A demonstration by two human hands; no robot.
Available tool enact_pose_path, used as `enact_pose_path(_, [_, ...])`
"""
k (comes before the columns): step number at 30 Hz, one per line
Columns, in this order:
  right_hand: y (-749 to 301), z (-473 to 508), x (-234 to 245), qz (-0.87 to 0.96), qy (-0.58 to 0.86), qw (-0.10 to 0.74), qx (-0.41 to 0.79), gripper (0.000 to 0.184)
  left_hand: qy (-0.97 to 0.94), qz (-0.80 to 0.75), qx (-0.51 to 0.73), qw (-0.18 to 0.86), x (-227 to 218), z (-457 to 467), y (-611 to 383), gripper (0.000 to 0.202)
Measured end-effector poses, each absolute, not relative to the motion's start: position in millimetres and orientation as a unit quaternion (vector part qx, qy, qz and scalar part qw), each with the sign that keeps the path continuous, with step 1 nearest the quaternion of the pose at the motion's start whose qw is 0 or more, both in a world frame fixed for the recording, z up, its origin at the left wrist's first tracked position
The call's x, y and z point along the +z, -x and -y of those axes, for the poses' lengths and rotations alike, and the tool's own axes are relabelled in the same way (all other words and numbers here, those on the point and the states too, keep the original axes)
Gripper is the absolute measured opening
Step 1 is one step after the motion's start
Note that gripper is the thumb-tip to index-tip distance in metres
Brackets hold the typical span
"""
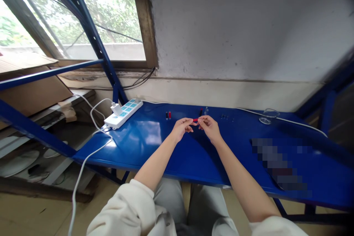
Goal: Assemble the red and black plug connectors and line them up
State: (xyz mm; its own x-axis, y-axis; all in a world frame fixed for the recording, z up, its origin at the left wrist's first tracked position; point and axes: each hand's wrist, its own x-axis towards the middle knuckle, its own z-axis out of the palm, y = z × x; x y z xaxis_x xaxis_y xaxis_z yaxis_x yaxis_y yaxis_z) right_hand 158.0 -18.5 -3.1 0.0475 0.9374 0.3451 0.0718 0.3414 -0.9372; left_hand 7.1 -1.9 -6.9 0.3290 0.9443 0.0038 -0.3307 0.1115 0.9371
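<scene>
1. The left hand point(181, 128), just right of the middle of the frame and a little below its centre, has thumb and fingertips closed in a pinch on the left end of a small red tube point(195, 120); its other fingers are loosely curled.
2. The right hand point(210, 127), beside it on the right, pinches the tube's right end between thumb and finger.
3. The red tube lies roughly level between the two hands, above the blue table point(182, 158); its ends are hidden by the fingertips.
4. Left of the hands, a small black piece point(166, 115) and a small red piece point(169, 115) stand side by side on the table.
5. Just above the right hand in the frame is a slim red-and-black piece point(200, 112), with a few small clear pieces point(206, 110) close by on its right.
6. More tiny clear bits lie right of the right hand, too small to make out.
7. Farther right is a clear round container point(265, 121), near a thin white cable along the back of the table.
8. In the lower right, a dark object point(276, 162) is blurred into blocks, so I cannot tell what it is.
9. Left of centre, a white power strip point(124, 114) lies slanted, with a white plug point(116, 108) in it.
10. A window point(110, 14) fills the upper left.
</scene>
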Motion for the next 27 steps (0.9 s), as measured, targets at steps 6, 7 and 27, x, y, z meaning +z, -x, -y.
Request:
enact_pose_path(6, [-160.0,19.5,-2.2,0.585,0.439,0.562,0.386,0.031,-0.498,-0.335,0.479,0.641,-5.3,2.6,-7.2,0.032])
enact_pose_path(7, [-159.8,19.3,-2.6,0.585,0.44,0.558,0.389,0.032,-0.504,-0.335,0.485,0.631,-4.2,2.4,-7.0,0.033])
enact_pose_path(27, [-158.0,15.2,-10.2,0.604,0.469,0.531,0.367,0.036,-0.91,-0.365,0.195,0.022,100.8,-48.2,25.8,0.01])
